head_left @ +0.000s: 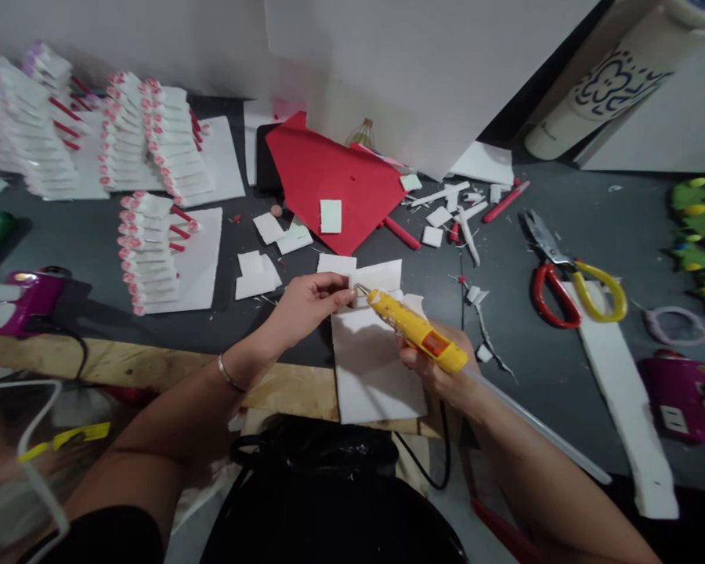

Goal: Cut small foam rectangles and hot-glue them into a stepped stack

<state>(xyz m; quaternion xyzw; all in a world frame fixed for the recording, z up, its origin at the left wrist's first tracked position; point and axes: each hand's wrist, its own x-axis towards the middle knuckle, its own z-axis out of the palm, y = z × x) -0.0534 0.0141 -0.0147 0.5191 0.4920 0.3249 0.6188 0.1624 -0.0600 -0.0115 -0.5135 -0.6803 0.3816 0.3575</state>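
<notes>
Black clothing (329,513) lies nearest; beyond, the right hand (443,376) wraps a yellow glue gun (408,323). The left hand (305,307) closely pinches a white piece (385,276) at the white sheet (376,368)'s far end; a nozzle slip could burn its fingertips.

The bottle (611,82) top right is getting chopped off by the frame, same with the green bumpy thing (702,243) and the purple gadget (685,398), while the other person's hand (3,439) is blurring out at lower left and the right hand (440,360) is partly hiding behind the yellow glue gun (417,329).
</notes>
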